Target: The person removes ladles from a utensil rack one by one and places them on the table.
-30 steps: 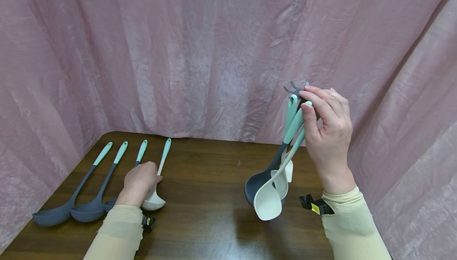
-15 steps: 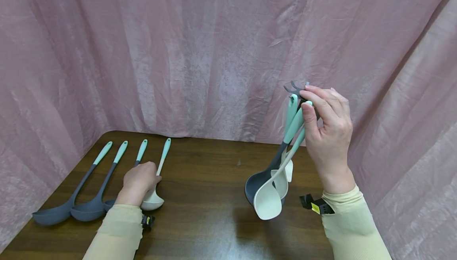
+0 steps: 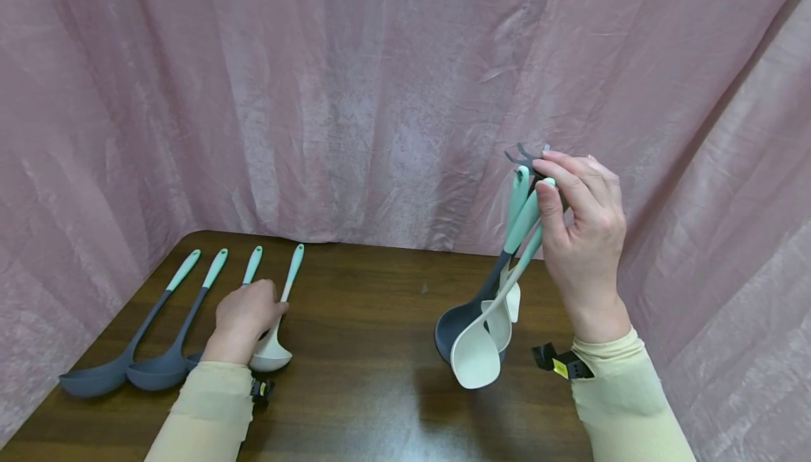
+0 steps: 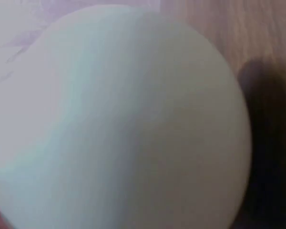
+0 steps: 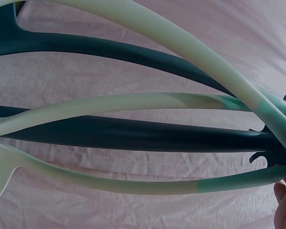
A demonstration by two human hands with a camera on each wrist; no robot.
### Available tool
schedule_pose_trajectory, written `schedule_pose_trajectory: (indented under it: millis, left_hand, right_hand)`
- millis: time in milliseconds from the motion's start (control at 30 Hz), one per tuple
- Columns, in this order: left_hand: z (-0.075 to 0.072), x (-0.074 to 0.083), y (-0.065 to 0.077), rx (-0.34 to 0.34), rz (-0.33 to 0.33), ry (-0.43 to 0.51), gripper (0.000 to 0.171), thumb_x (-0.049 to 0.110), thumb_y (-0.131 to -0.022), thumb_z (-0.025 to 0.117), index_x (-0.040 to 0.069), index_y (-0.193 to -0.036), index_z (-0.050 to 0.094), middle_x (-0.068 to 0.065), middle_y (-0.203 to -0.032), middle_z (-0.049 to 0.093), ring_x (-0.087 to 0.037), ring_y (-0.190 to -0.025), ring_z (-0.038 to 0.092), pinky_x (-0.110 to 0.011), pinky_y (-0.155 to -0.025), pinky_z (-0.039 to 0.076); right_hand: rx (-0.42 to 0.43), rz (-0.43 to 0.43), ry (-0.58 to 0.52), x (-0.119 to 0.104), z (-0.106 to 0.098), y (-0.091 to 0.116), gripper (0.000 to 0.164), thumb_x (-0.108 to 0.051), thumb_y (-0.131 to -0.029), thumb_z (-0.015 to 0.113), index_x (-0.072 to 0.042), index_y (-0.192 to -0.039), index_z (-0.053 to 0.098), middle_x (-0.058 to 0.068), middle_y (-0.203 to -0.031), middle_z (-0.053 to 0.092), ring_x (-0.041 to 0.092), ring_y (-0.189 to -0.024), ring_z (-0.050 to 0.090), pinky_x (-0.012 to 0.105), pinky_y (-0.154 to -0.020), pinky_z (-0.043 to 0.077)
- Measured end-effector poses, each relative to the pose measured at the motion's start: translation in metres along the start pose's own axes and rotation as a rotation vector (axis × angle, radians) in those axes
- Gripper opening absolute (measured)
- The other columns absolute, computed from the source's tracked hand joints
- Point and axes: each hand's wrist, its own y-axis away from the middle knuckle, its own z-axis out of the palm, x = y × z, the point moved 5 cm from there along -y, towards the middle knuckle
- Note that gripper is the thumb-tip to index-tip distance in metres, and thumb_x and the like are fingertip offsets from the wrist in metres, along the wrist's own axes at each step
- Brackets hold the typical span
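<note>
On the left of the table, my left hand (image 3: 248, 313) holds the handle of a white ladle (image 3: 271, 355) with a mint grip. Its fingertips are mostly hidden. The ladle's round bowl (image 4: 133, 124) fills the left wrist view, blurred. My right hand (image 3: 586, 233) grips the top of a dark utensil rack (image 3: 524, 158) with hooks. From the rack hang a dark ladle (image 3: 457, 325), a white turner-like utensil (image 3: 475, 358) and other white utensils (image 3: 500, 327) partly hidden behind. In the right wrist view, the rack's dark post (image 5: 133, 134) runs between the handles.
Two dark ladles (image 3: 98, 379) (image 3: 158, 372) with mint grips lie side by side at the far left. Another dark utensil (image 3: 251, 265) lies beside my left hand, its head mostly covered by the wrist. Pink curtains (image 3: 380, 96) hang behind the brown table (image 3: 361, 391).
My left hand has shifted slightly up and left along the white ladle's handle. The right hand and the hanging utensils stay in place.
</note>
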Motion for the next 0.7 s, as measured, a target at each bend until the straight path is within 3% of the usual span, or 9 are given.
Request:
schedule_pose_trajectory:
  millis: [400,700]
  left_hand:
    - [-0.021,0.015,0.010,0.088,0.025,0.018,0.027,0.030,-0.107,0.073,0.004,-0.108,0.071,-0.011,-0.088,0.070,-0.031,-0.077,0.066,-0.049,-0.064,0.052]
    - [-0.035,0.034,0.022,0.186,0.071,0.029,0.027,0.029,-0.107,0.074,0.003,-0.114,0.072,-0.010,-0.089,0.073,-0.029,-0.070,0.065,-0.050,-0.061,0.052]
  right_hand:
    - [-0.033,-0.017,0.005,0.004,0.000,-0.001,0.057,-0.055,-0.111,0.061,-0.003,-0.121,0.083,0.012,-0.128,0.079,0.040,-0.128,0.065,0.051,-0.123,0.038]
    - [-0.083,-0.057,-0.026,0.009,-0.003,-0.003,0.065,-0.060,-0.110,0.059,-0.005,-0.143,0.071,0.013,-0.130,0.077,0.040,-0.128,0.064,0.049,-0.121,0.041]
